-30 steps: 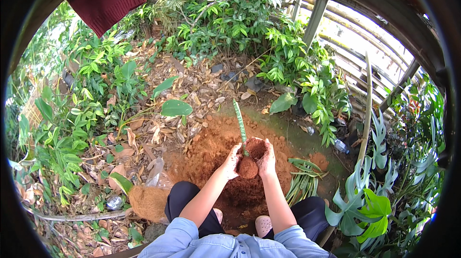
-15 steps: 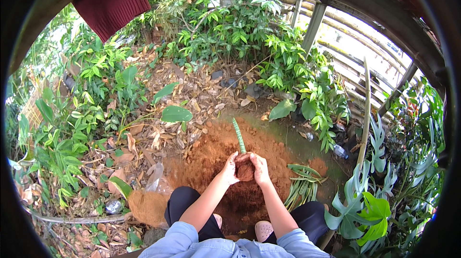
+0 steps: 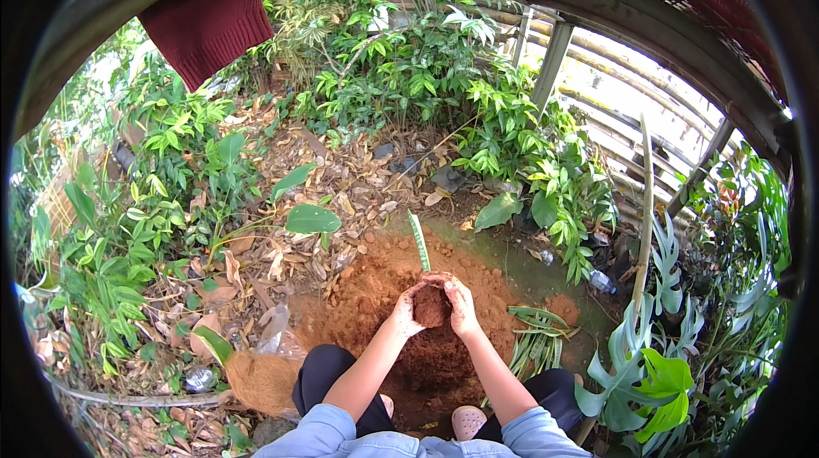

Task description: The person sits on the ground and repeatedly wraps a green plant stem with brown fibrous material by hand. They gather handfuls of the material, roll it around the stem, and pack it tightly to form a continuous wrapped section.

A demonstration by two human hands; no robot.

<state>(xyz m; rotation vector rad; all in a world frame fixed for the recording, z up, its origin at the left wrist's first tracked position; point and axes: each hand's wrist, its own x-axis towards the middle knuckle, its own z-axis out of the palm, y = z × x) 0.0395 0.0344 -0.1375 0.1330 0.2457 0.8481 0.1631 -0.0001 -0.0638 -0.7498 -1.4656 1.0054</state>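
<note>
A ball of dark reddish-brown soil (image 3: 431, 308) sits cupped between my two hands, above a mound of loose soil. A striped green snake plant leaf (image 3: 419, 240) points away from me at the ball's far side; where it joins the soil is hidden by my fingers. My left hand (image 3: 408, 313) curves round the ball's left side. Pressed against its right side is my right hand (image 3: 462, 308), its fingers bent over the far edge. Soil smears both hands.
The reddish soil mound (image 3: 375, 279) spreads below my hands. On my left lies a brown fibre bundle (image 3: 260, 381) with a leaf sticking out, beside clear plastic (image 3: 275, 330). Cut striped leaves (image 3: 537, 339) lie right. A plastic bottle (image 3: 602, 281) and a bamboo fence (image 3: 631, 83) stand farther off.
My hands have shifted slightly left with the soil ball, and more of the ball's far edge is covered by fingers. The view has tilted a little.
</note>
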